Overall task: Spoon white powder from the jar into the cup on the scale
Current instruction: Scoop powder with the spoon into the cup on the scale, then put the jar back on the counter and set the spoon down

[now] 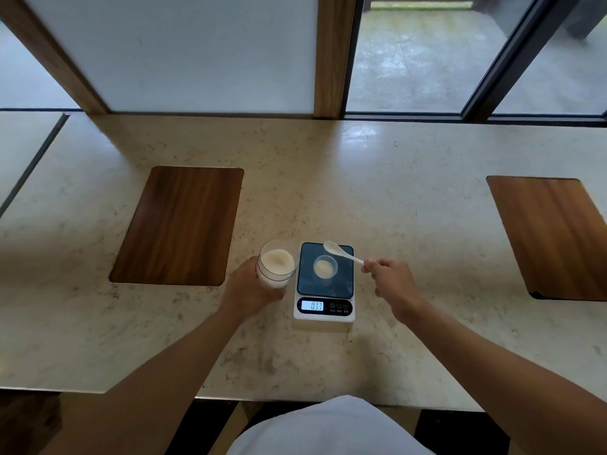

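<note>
The jar is being gripped by the left hand. The spoon, seemingly emptied, is being pinched by the right hand, bowl beyond its fingertips, past the cup. Another scoop is probably being called for.

A pale, marbled stone bench fills the middle of the scene, its surface glossy where daylight falls on it. Two dark wooden panels are set flush into it: one at the left, one at the far right, partly cut off by the picture's edge. Along the far side stand frosted white panes in wooden frames, and to the right a dark-framed window gives onto grey paving outside.
</note>
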The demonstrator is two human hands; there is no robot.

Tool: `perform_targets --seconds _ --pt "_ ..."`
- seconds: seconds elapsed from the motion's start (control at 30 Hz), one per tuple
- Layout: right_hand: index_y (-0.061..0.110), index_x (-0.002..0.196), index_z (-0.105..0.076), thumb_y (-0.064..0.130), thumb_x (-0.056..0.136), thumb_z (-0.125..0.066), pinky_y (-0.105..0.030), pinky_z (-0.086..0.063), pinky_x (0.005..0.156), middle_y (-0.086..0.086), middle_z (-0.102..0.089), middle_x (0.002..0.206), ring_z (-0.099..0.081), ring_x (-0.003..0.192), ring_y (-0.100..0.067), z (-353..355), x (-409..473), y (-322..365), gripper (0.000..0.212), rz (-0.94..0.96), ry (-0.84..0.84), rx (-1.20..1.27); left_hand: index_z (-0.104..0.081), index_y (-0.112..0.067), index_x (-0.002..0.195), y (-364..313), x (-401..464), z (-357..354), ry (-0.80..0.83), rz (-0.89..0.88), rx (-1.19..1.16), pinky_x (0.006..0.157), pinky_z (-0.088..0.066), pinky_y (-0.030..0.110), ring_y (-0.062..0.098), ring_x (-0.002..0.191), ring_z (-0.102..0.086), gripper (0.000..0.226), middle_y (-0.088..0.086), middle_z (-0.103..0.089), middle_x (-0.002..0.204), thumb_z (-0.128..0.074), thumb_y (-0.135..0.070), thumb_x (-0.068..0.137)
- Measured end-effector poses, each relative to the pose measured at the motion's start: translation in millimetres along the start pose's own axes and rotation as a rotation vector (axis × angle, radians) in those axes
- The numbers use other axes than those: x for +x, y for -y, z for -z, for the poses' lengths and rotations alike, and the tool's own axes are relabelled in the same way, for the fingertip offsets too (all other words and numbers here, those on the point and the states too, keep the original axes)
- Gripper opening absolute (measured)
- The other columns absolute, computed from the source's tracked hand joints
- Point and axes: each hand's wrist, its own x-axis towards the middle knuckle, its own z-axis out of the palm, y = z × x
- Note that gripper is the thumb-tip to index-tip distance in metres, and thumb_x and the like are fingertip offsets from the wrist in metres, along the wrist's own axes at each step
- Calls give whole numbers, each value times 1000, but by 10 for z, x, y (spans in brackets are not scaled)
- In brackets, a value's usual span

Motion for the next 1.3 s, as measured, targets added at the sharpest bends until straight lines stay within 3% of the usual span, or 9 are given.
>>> perform_targets --seconds 0.1,0.2,0.47,0.67,0.8,0.93,1.07,1.2,1.3 --pt "2 83 -72 21 98 -55 -29 -37 52 -1 -43 63 -38 55 -15 -31 16 35 30 -142 108 232 -61 -24 118 -29 55 17 -9 -14 -15 85 -51 34 17 98 -63 66 -3 -69 112 -90 -36 60" --pt "0 87 -71 21 100 -53 -25 -35 47 0 -43 58 -35 48 -11 -102 32 98 31 -208 174 333 -59 -33 110 -63 118 54 -19 -33 -41 76 -44 21 12 92 -62 60 -9 -67 104 -91 -36 59" --pt "2 88 -76 18 98 -57 -29 -44 66 -2 -54 66 -45 64 -14 -366 196 442 27 -293 272 478 -57 -36 105 -20 454 147 -60 29 -76 73 -45 19 5 87 -63 58 -13 -67 98 -87 -44 56" --pt "10 90 -79 22 96 -62 -27 -39 53 -3 -56 78 -38 60 -14 -624 422 797 21 -177 241 339 -61 -30 110 60 852 288 -67 77 -89 73 -45 14 7 91 -64 63 -12 -67 101 -88 -43 56" --pt "17 83 -80 28 93 -66 -29 -37 47 -2 -50 66 -35 56 -17 -817 620 1015 20 -174 179 281 -61 -31 106 85 1143 404 -92 96 -132 74 -47 16 1 89 -64 61 -15 -68 96 -84 -45 52" --pt "16 81 -81 25 91 -68 -31 -36 58 8 -51 61 -33 64 -19 -1011 851 1197 18 -181 161 297 -60 -32 109 171 1490 537 -108 102 -143 70 -39 4 -13 90 -59 65 -23 -65 95 -88 -42 51" --pt "14 83 -80 23 86 -72 -29 -34 55 6 -47 54 -37 57 -15 -1187 1139 1365 12 -181 141 248 -59 -26 115 308 1938 674 -121 93 -102 74 -41 12 0 90 -61 71 -16 -66 101 -90 -39 53" --pt "15 79 -78 22 83 -74 -28 -38 56 6 -54 58 -44 58 -15 -1381 1420 1523 10 -160 138 202 -55 -34 113 420 2412 817 -136 75 -113 73 -37 7 -6 88 -56 69 -23 -61 99 -90 -38 54" --pt "13 76 -78 22 80 -76 -28 -36 55 5 -57 59 -46 57 -13 -1585 1674 1676 10 -148 152 186 -58 -31 111 508 2774 871 -155 92 -146 73 -40 11 0 92 -59 66 -21 -63 100 -91 -38 54"
